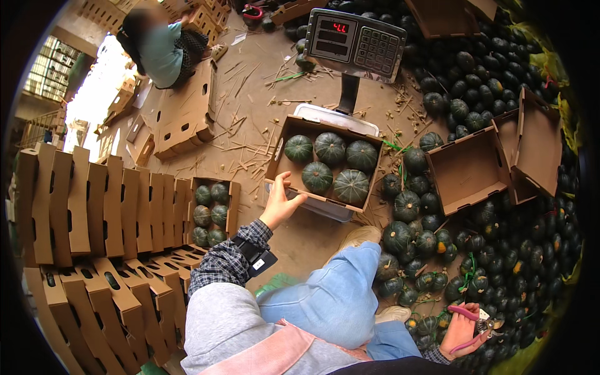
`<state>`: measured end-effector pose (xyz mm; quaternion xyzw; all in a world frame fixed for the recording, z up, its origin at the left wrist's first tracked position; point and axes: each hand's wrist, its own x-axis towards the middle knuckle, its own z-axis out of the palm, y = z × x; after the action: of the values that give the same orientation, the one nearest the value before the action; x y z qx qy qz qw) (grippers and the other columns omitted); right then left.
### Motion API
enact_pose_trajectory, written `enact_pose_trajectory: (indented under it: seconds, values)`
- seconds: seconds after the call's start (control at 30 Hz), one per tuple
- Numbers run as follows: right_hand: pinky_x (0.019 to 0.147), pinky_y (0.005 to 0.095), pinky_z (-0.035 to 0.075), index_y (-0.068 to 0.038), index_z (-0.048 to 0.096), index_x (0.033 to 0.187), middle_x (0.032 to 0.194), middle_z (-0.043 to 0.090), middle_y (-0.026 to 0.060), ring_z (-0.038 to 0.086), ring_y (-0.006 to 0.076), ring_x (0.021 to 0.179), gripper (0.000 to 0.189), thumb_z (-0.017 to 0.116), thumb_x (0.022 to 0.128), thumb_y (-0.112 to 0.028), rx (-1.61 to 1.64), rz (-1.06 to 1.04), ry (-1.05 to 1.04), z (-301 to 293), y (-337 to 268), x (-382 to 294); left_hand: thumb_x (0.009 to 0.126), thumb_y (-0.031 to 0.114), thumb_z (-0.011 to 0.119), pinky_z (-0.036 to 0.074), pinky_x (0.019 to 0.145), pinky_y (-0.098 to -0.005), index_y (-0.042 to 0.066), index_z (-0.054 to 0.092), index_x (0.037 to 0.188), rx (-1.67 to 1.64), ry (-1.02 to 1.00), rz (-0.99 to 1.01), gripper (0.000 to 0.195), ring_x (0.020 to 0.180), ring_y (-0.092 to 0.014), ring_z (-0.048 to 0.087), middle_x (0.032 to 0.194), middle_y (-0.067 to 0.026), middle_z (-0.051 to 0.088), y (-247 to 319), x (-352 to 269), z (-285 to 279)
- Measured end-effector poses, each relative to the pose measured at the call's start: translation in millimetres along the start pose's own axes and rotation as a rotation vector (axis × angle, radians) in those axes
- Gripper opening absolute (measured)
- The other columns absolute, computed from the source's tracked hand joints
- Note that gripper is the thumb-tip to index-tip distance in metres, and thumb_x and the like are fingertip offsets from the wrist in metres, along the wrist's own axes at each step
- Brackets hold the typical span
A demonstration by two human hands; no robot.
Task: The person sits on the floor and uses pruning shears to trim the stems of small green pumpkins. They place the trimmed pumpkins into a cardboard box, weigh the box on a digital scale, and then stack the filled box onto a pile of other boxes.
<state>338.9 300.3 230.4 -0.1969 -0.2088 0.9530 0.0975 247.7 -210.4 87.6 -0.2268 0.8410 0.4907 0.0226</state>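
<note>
My left hand [277,202] is at the near left rim of a shallow cardboard box [288,169], thumb and fingers spread; firm contact is hard to judge. Several dark green, ribbed squashes [317,178] sit in that box, with bare cardboard at its near left corner. Under it is the platform [335,117] of a scale, whose display head [355,45] shows lit red digits. Low at the right, my right hand [461,330] holds pruning shears [487,323] with pink handles, above the squash pile [497,262].
Stacked cardboard boxes [105,206] line the left, beside a box of squashes [211,213]. Unfilled boxes [468,171] lie on the pile at right. A person [161,51] crouches at upper left near an upturned box [185,112]. Cut stems [239,154] litter the floor.
</note>
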Motion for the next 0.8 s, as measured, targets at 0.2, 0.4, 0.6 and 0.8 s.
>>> enact_pose_trajectory:
  seconds: [0.2, 0.4, 0.6, 0.8]
  values:
    - [0.112, 0.0481, 0.019, 0.014, 0.028, 0.126, 0.119, 0.042, 0.0204, 0.040, 0.0319, 0.117, 0.075, 0.068, 0.077, -0.027, 0.015, -0.024, 0.058, 0.2, 2.7, -7.8, 0.067, 0.019, 0.075, 0.039, 0.094, -0.0416, 0.012, 0.042, 0.129, 0.403, 0.065, 0.435, 0.071, 0.111, -0.035, 0.044, 0.118, -0.0188, 0.044, 38.3, 101.5, -9.6]
    - [0.111, 0.0475, 0.021, 0.012, 0.027, 0.127, 0.120, 0.040, 0.0205, 0.039, 0.0310, 0.117, 0.077, 0.069, 0.076, -0.028, 0.098, 0.039, 0.125, -11.8, 12.3, -4.0, 0.059, 0.011, 0.078, 0.041, 0.095, -0.0474, 0.029, 0.042, 0.131, 0.726, -0.325, 0.493, 0.083, 0.110, -0.043, 0.043, 0.123, -0.0232, 0.037, 36.4, 156.8, 50.7]
    - [0.112, 0.0466, 0.016, 0.010, 0.025, 0.130, 0.123, 0.040, 0.0215, 0.036, 0.0316, 0.122, 0.078, 0.069, 0.077, -0.026, 0.142, 0.091, 0.143, -28.6, 14.2, -1.9, 0.054, 0.023, 0.083, 0.048, 0.081, -0.0524, 0.034, 0.036, 0.132, 1.038, -0.289, 0.267, 0.092, 0.106, -0.045, 0.043, 0.119, -0.0240, 0.036, 49.7, 158.7, 84.3]
    - [0.111, 0.0469, 0.017, 0.011, 0.026, 0.129, 0.122, 0.039, 0.0211, 0.036, 0.0324, 0.120, 0.076, 0.069, 0.077, -0.025, 0.154, 0.074, 0.211, -34.5, 12.5, -4.3, 0.064, 0.035, 0.077, 0.030, 0.098, -0.0590, 0.023, 0.042, 0.130, 0.946, -0.102, 0.512, 0.076, 0.119, -0.039, 0.035, 0.124, -0.0215, 0.041, 42.8, 130.4, 77.5]
